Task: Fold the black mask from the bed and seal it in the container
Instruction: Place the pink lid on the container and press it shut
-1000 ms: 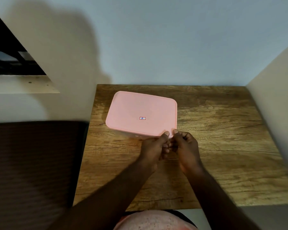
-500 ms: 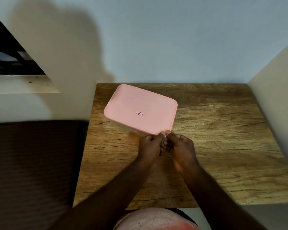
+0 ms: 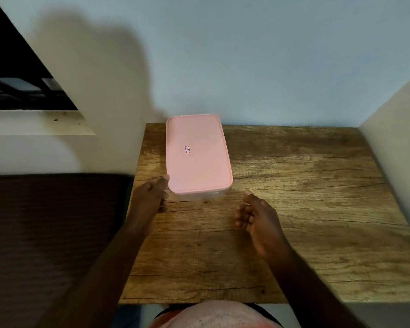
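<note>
Turned lengthwise, lidded container (image 3: 197, 153) hides its contents; left hand (image 3: 152, 197) touches it, right hand (image 3: 258, 216) released.

We had a single view, from the wide-angle camera worn on the head. It looked forward and steeply down over the worktop (image 3: 305, 209), close enough that both forearms entered from the bottom edge and the wearer's torso showed at bottom centre. The left hand (image 3: 152, 197) and right hand (image 3: 258, 216) sat near mid-frame, with the pink-lidded container (image 3: 197, 155) just above them, toward the worktop's far edge. The wall (image 3: 246, 55) filled the upper half; a window opening (image 3: 17, 79) cut the upper left corner and the bed (image 3: 45, 221) lay at lower left. Straight edges bowed outward near the borders. We had no second view for overlap.
</note>
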